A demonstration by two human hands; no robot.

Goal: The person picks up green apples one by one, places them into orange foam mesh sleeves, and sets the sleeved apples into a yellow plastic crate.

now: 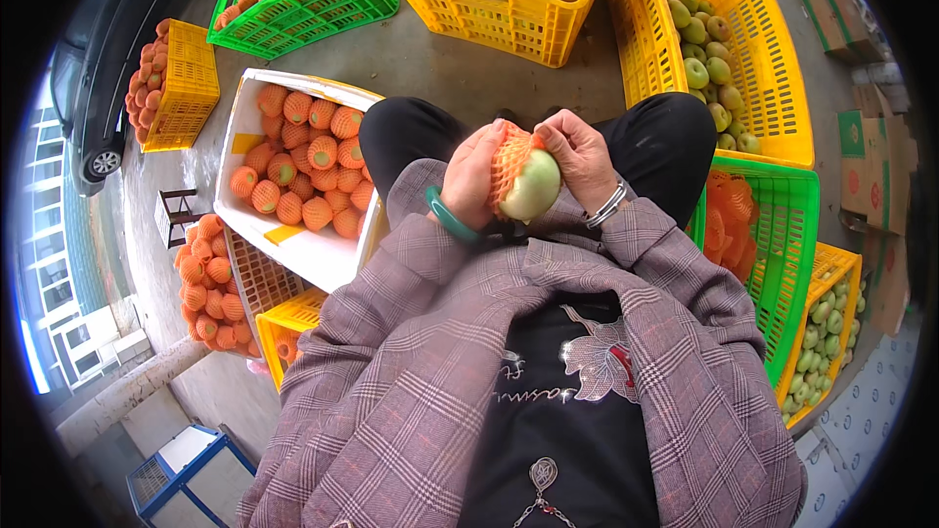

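Between my hands, above my lap, is a pale green apple (533,187), partly covered by an orange foam net sleeve (510,169). My left hand (472,172) wraps around the netted side. With thumb and fingertips my right hand (579,154) pinches the sleeve's edge near the top of the apple. The lower right of the fruit is bare. Left of my knees stands a white foam box (293,249) filled with apples in orange sleeves (317,213). A green crate (788,257) at my right holds a bag of loose orange sleeves (730,227).
Ahead stand a yellow crate (484,11) of bare apples and a deep yellow crate (763,37) partly filled with them. A green crate (308,15) of sleeved apples is front left. Cardboard boxes (877,169) lie far right; a dark car (117,66) is parked far left.
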